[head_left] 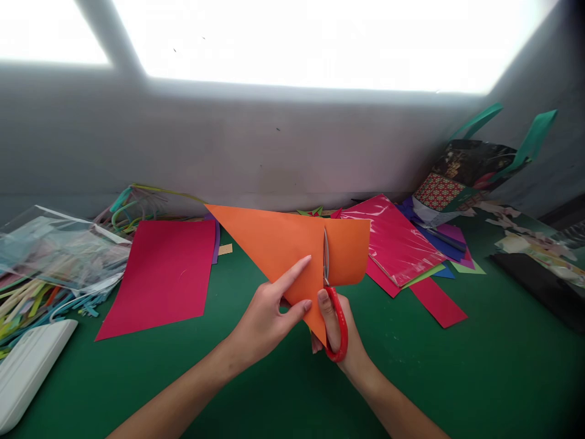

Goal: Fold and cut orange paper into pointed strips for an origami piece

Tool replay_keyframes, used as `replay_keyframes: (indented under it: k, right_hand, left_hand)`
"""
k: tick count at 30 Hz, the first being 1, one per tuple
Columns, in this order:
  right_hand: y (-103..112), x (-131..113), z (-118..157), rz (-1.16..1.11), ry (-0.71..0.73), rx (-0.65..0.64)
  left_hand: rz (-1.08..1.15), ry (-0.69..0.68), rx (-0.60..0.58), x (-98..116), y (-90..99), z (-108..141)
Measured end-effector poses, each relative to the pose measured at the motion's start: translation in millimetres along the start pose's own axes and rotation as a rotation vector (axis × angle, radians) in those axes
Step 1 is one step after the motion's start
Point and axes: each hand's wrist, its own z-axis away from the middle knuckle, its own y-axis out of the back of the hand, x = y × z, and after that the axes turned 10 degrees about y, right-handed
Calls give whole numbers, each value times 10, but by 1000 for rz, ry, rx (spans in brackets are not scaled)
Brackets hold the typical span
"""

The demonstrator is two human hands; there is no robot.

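An orange sheet of paper (283, 241), folded into a triangle with a strip (350, 250) along its right side, is held up over the green table. My left hand (274, 311) grips the triangle near its lower edge, thumb and index finger on the front and the other fingers hidden behind. In my right hand (347, 329) is a pair of red-handled scissors (342, 332), my thumb through one loop. Their blades lie along the line between triangle and strip, with a cut running up from the bottom. The strip's top still joins the triangle.
A red sheet (164, 274) lies at left, beside a plastic sleeve (55, 244), paper strips (46, 305) and a white device (36, 372). At right are a wrapped red paper pack (397, 238), a patterned bag (457, 177) and a black case (539, 286). A wall stands behind.
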Motion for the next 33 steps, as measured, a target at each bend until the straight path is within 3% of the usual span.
replay_keyframes:
  k: [17, 24, 30, 33]
  right_hand:
    - [-50, -120, -19, -63, -51, -30]
    - [-23, -94, -24, -185, -78, -62]
    - [-20, -178, -53, -330, -93, -186]
    - [-10, -198, -70, -371, -118, -259]
  left_hand:
    - [14, -11, -20, 8, 20, -2]
    - [63, 16, -89, 16, 20, 5]
    - [67, 64, -115, 34, 34, -1]
    - [-45, 52, -56, -1, 90, -24]
